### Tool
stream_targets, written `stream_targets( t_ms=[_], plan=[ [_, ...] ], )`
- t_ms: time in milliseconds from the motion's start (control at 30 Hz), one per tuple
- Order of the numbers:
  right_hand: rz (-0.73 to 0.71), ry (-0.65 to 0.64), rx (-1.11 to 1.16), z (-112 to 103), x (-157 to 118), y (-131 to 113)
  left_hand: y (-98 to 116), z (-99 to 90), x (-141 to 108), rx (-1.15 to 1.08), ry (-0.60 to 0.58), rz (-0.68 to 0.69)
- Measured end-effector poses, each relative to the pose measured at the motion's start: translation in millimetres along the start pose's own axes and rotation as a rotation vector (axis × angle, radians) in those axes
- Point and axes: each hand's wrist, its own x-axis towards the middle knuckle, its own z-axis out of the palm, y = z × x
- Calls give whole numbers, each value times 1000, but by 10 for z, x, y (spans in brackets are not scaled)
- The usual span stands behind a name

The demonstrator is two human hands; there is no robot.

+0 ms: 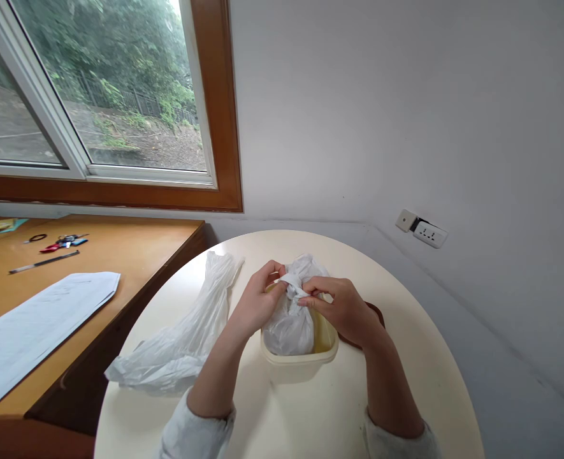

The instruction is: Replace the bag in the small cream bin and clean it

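Left fingers [276,292] and right fingers [316,302], pinched nearly closed, grip the thin, knotted white plastic bag [289,333] sitting inside a cream, rectangular plastic tub [301,359] on the round cream surface [420,382]; hard pulling could tear the bag or tip the tub.

Table [301,421]: rd, cream top, glare nr far L edge.
Loose bag [186,338]: wht plastic, crumpled, spread lengthwise on L side.
Tub [301,371]: cream, upright nr ctr, open top, rounded corners, R of bag, not touching.
Brown item [380,315]: nr tub's R side, mostly hidden, can't tell what.
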Motion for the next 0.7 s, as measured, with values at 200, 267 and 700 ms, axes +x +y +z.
stream_targets(
  t_ms=[200,267,700],
  plan=[
    [-5,64,-43,75,12,-49,40,45,-32,127,136,-6],
    [-1,79,-111,117,12,-69,55,79,-46,188,198,10],
    [-102,112,-365,114,9,-47,2,87,-61,140,169,53]
  ],
)
